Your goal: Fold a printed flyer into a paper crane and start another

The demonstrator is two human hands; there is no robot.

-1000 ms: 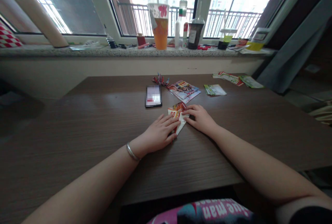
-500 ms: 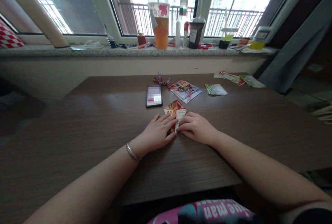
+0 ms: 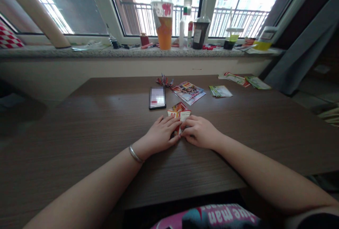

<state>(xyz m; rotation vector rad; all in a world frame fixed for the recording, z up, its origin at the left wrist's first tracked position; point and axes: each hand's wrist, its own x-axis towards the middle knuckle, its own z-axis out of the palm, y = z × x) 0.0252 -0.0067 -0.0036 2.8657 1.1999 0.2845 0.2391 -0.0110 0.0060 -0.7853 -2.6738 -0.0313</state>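
Note:
A folded sheet of printed paper (image 3: 179, 108), red, yellow and white, lies on the table with its top flared to a point. Flat across its left side rests my left hand (image 3: 162, 132), fingers stretched out and a silver bangle at the wrist. My right hand (image 3: 200, 131) is closed at the paper's lower right edge, fingertips bent together on it. Both hands hide the lower part of the paper, and their fingertips nearly meet there.
Beyond the paper lie a phone (image 3: 157, 98), a folded paper piece (image 3: 164, 80), colourful leaflets (image 3: 188, 92) and a stack of green-white cards (image 3: 220, 91). More leaflets (image 3: 235, 79) are at the far right. Drink cups, including a tall orange one (image 3: 164, 31), line the windowsill (image 3: 127, 53).
My right hand's fingers have shifted slightly at the paper's edge and bent a little more. My left hand stays in place on the paper.

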